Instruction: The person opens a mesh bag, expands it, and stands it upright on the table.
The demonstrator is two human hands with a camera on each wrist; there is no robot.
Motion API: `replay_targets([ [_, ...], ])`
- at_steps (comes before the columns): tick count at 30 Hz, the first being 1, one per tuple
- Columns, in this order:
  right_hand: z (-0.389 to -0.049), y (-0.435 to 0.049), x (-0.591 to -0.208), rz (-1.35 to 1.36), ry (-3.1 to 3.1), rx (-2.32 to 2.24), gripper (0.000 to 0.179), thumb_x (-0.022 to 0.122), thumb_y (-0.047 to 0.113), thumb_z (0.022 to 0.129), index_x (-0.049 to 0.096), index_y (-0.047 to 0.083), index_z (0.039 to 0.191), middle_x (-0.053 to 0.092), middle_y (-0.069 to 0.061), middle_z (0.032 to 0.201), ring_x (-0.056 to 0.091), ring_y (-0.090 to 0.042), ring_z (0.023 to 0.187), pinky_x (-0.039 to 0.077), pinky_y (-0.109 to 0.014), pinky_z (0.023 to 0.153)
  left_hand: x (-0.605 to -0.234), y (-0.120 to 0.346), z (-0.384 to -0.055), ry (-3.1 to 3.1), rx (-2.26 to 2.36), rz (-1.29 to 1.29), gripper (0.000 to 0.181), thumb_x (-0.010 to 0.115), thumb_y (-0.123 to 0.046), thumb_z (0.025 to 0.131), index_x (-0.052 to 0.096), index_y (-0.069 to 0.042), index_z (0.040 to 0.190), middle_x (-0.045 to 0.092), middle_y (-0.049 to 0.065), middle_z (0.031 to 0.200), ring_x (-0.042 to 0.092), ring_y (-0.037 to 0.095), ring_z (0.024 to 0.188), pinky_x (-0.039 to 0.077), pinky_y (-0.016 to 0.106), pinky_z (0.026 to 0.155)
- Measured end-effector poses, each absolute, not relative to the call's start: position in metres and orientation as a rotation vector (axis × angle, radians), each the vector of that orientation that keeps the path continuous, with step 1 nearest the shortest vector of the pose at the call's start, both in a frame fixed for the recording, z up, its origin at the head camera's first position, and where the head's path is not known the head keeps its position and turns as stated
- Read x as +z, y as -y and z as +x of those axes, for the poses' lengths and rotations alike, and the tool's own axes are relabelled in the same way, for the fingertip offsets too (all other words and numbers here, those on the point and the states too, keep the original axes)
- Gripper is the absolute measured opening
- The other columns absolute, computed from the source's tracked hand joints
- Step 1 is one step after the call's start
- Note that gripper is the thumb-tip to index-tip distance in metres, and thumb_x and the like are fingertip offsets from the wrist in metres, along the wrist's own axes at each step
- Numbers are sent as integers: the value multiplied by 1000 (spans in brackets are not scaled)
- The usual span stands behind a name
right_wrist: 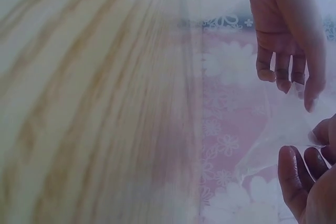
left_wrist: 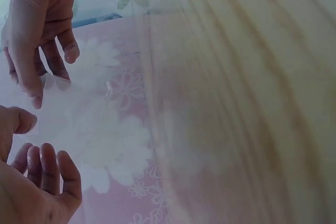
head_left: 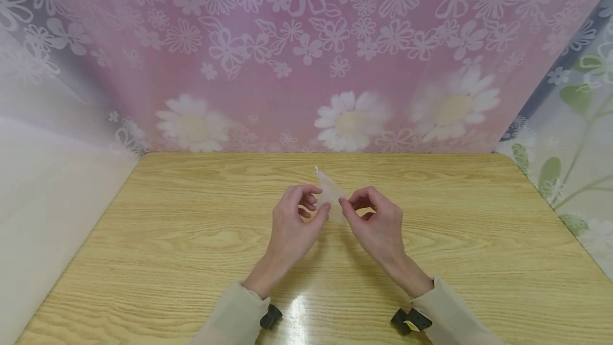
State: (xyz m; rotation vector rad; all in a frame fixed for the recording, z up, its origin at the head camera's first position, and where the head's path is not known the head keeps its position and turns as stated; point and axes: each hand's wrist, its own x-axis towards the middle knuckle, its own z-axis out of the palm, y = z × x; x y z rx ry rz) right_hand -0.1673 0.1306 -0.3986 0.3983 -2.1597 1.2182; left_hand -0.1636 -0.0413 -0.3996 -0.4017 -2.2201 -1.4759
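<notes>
A thin, translucent piece of plastic film (head_left: 330, 188) is held up above the table between my two hands, one corner pointing up and away. Whether it is a single sheet or a bag, I cannot tell. My left hand (head_left: 296, 223) holds its left side with the thumb and fingertips. On the other side, my right hand (head_left: 380, 228) pinches the film between thumb and index finger. In the right wrist view the film (right_wrist: 278, 129) stretches between both hands, with a crease at its edge. The left wrist view shows it (left_wrist: 68, 114) pale and see-through.
Beneath the hands is a wood-grain table (head_left: 191, 260). A pink floral curtain (head_left: 268, 79) hangs along its far edge. To the left stands a white surface (head_left: 52, 190), and to the right a leaf-patterned cloth (head_left: 570, 174).
</notes>
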Motion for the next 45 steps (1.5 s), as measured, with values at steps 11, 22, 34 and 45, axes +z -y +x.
replay_targets([
  [11, -167, -132, -399, 459, 2142, 1205, 15, 81, 1, 84, 69, 8, 88, 72, -2, 84, 73, -18, 79, 60, -24, 60, -389, 47, -162, 2306, -1770, -328, 30, 75, -23, 94, 66, -13, 122, 64, 3, 121, 72, 20, 105, 63, 35, 84],
  [22, -168, -132, -400, 617, 2083, 1214, 21, 82, -8, 79, 71, 9, 87, 70, -2, 90, 70, -17, 83, 63, -30, 69, -387, 51, -169, 2281, -2018, -89, 16, 70, -17, 97, 73, -10, 113, 72, 7, 116, 74, 24, 105, 62, 30, 83],
  [34, -166, -137, -404, 737, 2070, 1358, 23, 82, -11, 76, 73, 6, 87, 69, -15, 104, 68, -25, 109, 53, -11, 91, -388, 54, -171, 2150, -2145, -13, 15, 69, -2, 95, 71, -1, 110, 70, 16, 115, 77, 24, 92, 64, 43, 81],
  [45, -166, -153, -397, 503, 1910, 1816, 14, 69, -15, 88, 66, -12, 101, 70, -8, 103, 71, -11, 96, 60, -20, 80, -388, 61, -171, 2090, -2203, -70, 14, 67, -2, 97, 70, -5, 110, 71, 12, 116, 75, 16, 88, 64, 31, 77],
])
